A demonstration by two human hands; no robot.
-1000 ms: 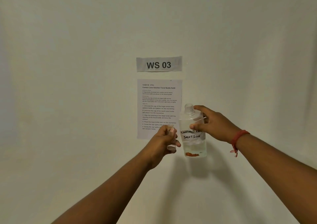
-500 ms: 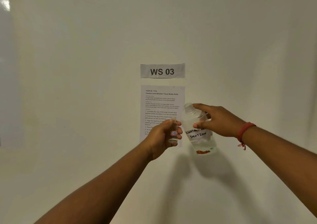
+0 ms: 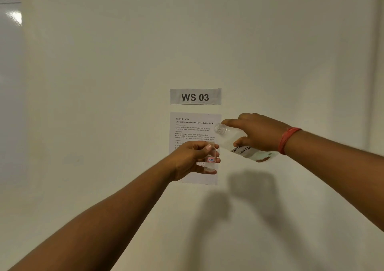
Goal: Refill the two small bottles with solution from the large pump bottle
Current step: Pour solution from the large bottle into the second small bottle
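Observation:
My right hand point(image 3: 257, 132) grips the large clear bottle point(image 3: 228, 134), which carries a handwritten label and has no cap on its threaded neck. The bottle is tilted steeply, neck pointing up-left, base down-right, with a little clear liquid inside. My left hand point(image 3: 192, 158) holds a small clear bottle point(image 3: 211, 156) upright; it has a red-bordered sticker marked 7B and an open top. The large bottle's neck is above and slightly right of the small bottle's mouth, apart from it. A second small bottle is not in view.
A pale wall fills the view. A "WS 03" sign point(image 3: 195, 96) and a printed task sheet point(image 3: 194, 129) are stuck to it right behind my hands. A red thread band point(image 3: 287, 139) circles my right wrist. No table surface is visible.
The large bottle has gone from upright to steeply tilted, its neck swinging left toward the small bottle. My left hand has raised the small bottle slightly. The camera has tipped upward.

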